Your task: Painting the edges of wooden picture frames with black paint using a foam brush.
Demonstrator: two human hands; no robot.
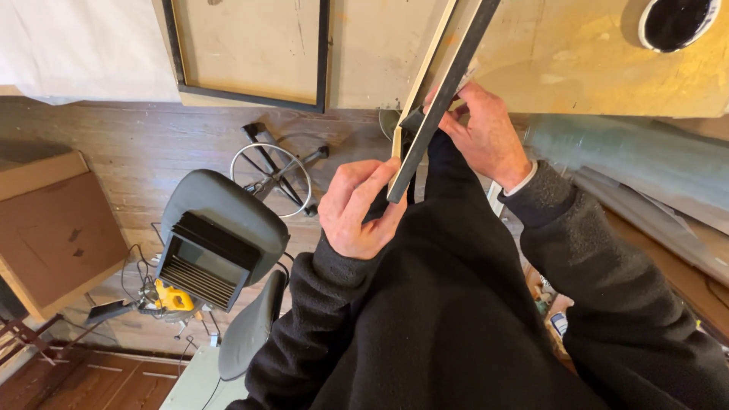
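A long wooden frame strip (444,80), black on its outer face and pale bare wood on the inner side, runs diagonally from the workbench down toward my chest. My left hand (357,209) grips its lower end, with the thumb along the black face. Higher up, my right hand (486,133) is closed around the strip, fingers curled over its edge. Both arms wear black fleece sleeves. What the right fingertips press against the strip is too small to make out.
A plywood workbench (577,61) holds a black-framed canvas (250,49) and a round tub of black paint (676,21). Below stand a grey swivel stool (228,212) carrying a small black frame, a yellow power tool (173,298), a cardboard box (53,235) and rolled clear plastic (630,163).
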